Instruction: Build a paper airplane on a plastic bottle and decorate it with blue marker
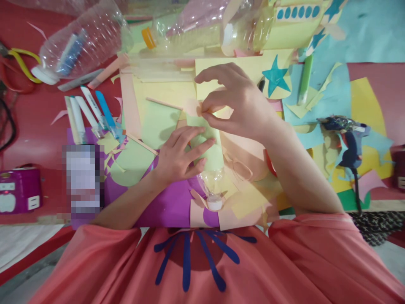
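Observation:
A clear plastic bottle lies in front of me with its white cap toward my body. Light green paper wraps its middle. My left hand holds the bottle from the left, fingers spread over the green paper. Above it, my right hand pinches a small peach paper piece between thumb and index finger, at the far end of the green wrap. The piece is partly blurred, so its exact shape is hard to make out. The other right fingers are curled and raised.
Markers and a phone lie at left. More plastic bottles lie along the back. A glue gun rests at right, its cord running toward me. Scissors lie far left. Paper scraps and a blue star cover the table.

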`<state>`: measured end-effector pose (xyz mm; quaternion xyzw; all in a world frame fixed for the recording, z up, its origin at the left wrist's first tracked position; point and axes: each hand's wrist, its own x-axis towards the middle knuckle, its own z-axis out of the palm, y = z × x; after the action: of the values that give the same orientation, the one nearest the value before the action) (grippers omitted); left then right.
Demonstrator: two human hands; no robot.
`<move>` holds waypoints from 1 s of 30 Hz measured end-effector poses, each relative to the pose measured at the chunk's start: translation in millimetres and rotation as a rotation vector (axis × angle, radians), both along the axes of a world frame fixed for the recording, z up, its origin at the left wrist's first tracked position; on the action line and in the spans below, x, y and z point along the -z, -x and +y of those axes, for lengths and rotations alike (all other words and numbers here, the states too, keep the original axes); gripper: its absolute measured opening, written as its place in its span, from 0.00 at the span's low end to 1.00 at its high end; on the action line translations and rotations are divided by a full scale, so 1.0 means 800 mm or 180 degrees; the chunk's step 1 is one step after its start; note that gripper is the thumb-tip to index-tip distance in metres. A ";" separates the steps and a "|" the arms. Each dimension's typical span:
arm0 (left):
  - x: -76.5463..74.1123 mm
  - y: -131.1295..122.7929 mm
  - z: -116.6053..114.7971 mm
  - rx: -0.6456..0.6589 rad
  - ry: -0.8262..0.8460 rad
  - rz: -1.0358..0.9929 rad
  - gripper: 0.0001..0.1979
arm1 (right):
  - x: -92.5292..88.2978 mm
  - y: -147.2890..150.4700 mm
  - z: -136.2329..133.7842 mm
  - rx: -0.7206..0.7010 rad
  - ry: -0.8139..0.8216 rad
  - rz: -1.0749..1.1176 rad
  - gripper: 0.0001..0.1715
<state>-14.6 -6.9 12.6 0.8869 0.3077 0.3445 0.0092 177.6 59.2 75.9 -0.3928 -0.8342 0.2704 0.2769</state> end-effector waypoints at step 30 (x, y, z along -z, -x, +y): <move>0.008 0.005 0.006 -0.0189 0.0586 -0.0029 0.32 | -0.005 -0.024 0.009 -0.0242 0.0224 0.0566 0.12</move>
<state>-18.5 -2.2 6.0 0.8711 0.3643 0.3189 0.0819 196.6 66.1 79.7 -0.3448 -0.8107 0.3437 0.3253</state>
